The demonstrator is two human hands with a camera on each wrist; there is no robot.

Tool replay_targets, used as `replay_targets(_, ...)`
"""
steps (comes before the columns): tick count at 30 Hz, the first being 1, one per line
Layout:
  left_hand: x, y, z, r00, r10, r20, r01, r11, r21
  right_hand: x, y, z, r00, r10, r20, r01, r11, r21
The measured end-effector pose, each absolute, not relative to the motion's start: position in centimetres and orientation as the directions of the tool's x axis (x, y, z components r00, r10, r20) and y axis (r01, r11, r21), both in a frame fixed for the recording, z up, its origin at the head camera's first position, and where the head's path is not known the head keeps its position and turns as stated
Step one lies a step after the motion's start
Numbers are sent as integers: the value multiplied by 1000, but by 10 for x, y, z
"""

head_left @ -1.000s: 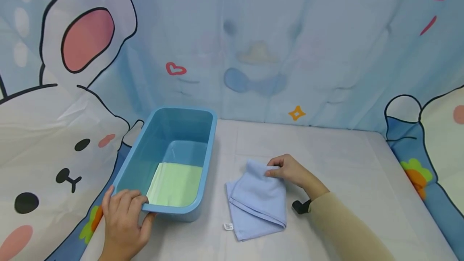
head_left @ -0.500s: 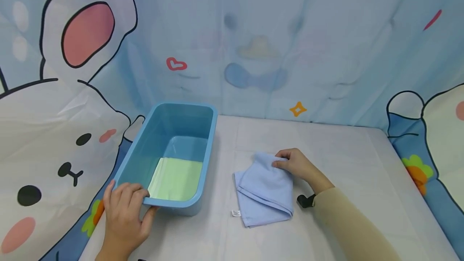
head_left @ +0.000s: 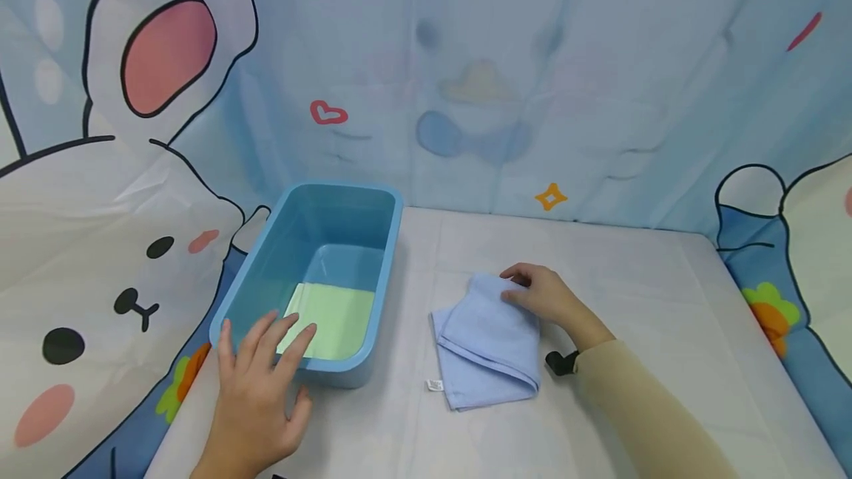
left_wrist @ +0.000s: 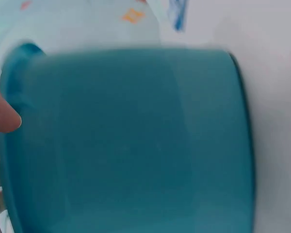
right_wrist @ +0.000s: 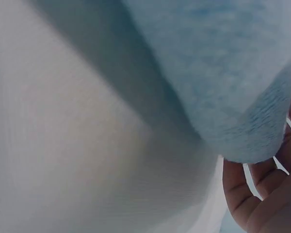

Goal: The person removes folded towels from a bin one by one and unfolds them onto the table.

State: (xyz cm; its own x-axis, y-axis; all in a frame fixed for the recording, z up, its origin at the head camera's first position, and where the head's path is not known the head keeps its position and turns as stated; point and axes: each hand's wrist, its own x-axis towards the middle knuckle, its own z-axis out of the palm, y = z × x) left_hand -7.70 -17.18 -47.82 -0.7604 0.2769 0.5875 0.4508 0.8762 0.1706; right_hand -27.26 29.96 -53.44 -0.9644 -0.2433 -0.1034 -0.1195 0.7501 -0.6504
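- Just beyond the spread fingers of the left hand (head_left: pixel 256 390) stands the blue bin (head_left: pixel 266 283), its near rim under the fingertips; the fingers are straight and fanned wide, gripping nothing.
- Inside the bin, past those fingertips, a pale green cloth (head_left: pixel 333 320) lies flat on the floor.
- Close up in the left wrist view, the bin's wall (left_wrist: pixel 136 141) fills the frame, blurred, with a fingertip (left_wrist: pixel 2 116) at its edge.
- Under the right hand (head_left: pixel 542 298) lies the folded light blue towel (head_left: pixel 489 350) on the white table (head_left: pixel 665 316); the fingers curl over its far corner, pinching the cloth.
- From the right wrist view, the towel's fold (right_wrist: pixel 242 82) hangs against the fingers (right_wrist: pixel 262 194).
- Behind both hands hangs a cartoon backdrop (head_left: pixel 466 58).
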Motion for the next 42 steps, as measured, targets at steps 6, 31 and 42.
replay_targets(6, -70, -135, -467, -660, 340, 670, 576, 801, 161, -272, 290, -527, -968, -236, -85, -129, 758, -640)
replay_targets(31, -77, -2, -523, -722, 678, 139, 692, 711, 124, -290, 245, -517, -967, -230, -113, -118, 790, -602)
replay_targets(42, -77, 18, -542, -701, 699, -142, 677, 715, 176, -295, 240, -526, -967, -212, -142, -103, 835, -540)
